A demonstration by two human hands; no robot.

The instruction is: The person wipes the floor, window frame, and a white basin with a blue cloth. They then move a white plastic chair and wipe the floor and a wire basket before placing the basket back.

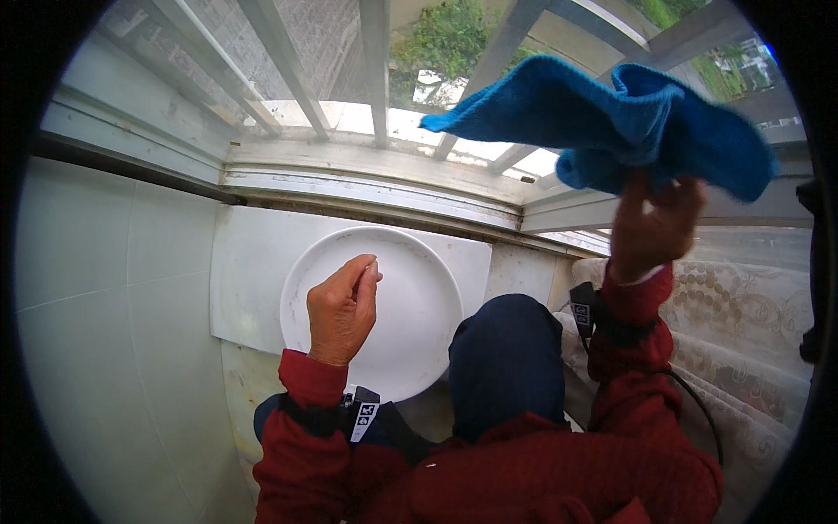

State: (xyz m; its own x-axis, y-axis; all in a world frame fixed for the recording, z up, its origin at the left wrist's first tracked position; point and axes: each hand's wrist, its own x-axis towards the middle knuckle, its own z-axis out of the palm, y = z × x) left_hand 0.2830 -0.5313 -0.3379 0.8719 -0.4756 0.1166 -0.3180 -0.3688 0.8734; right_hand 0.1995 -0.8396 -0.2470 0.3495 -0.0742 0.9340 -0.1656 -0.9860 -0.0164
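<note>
A blue cloth (589, 118), crumpled and spread in folds, is raised in front of the window at the upper right. My right hand (658, 219) grips it from below, slightly blurred. Over the left half of a large round white tabletop or dish (412, 327) is my left hand (344, 308), its fingers curled and the thumb against the index finger. I see nothing held in it. Whether that hand touches the round surface, I cannot tell.
A white stone slab (249, 275) lies under the round piece, beside a tiled wall (78, 249). The window track (380, 196) and metal bars (373, 65) run along the far side. A patterned curtain (740, 308) hangs at the right. My knee (507, 360) is close to the round piece.
</note>
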